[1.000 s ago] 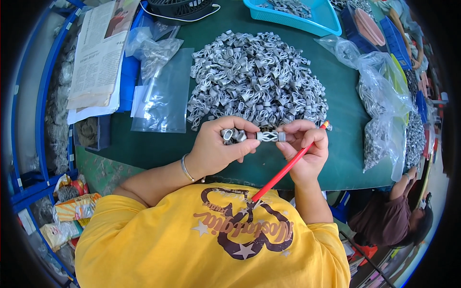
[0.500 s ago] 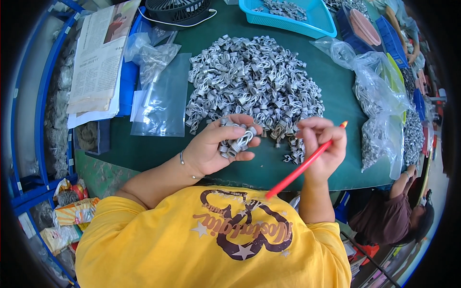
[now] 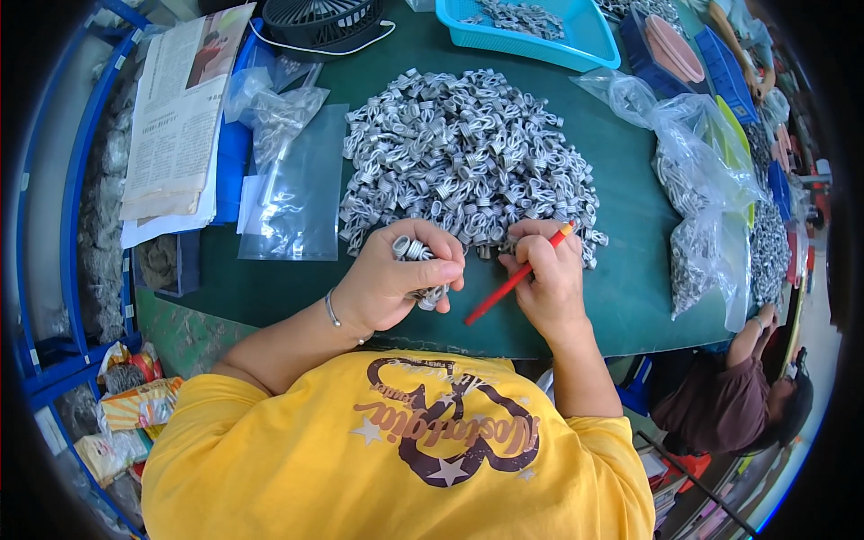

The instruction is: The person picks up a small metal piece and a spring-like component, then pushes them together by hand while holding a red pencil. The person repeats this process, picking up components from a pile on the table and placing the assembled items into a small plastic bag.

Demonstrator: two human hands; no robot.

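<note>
My left hand (image 3: 382,286) is curled around a handful of small silver metal pieces (image 3: 412,250), each a ribbed cap with a wire loop. My right hand (image 3: 556,290) grips a slim red pencil (image 3: 506,290), which slants across it with its yellow-orange end up and its other end toward my left hand. The right fingertips are at the near edge of a big heap of the same metal pieces (image 3: 468,153) on the green tabletop (image 3: 630,306). Whether those fingertips also pinch a piece is hidden.
Left of the heap lie a clear plastic bag (image 3: 301,198) and a newspaper (image 3: 175,126). A black fan (image 3: 319,22) and a turquoise basket (image 3: 531,49) stand at the back. Bags of metal pieces (image 3: 697,270) lie on the right, with a co-worker (image 3: 720,405) beyond.
My right hand has moved left and up to the heap's near edge, carrying the red pencil. The fingers of my left hand have closed further over the metal pieces.
</note>
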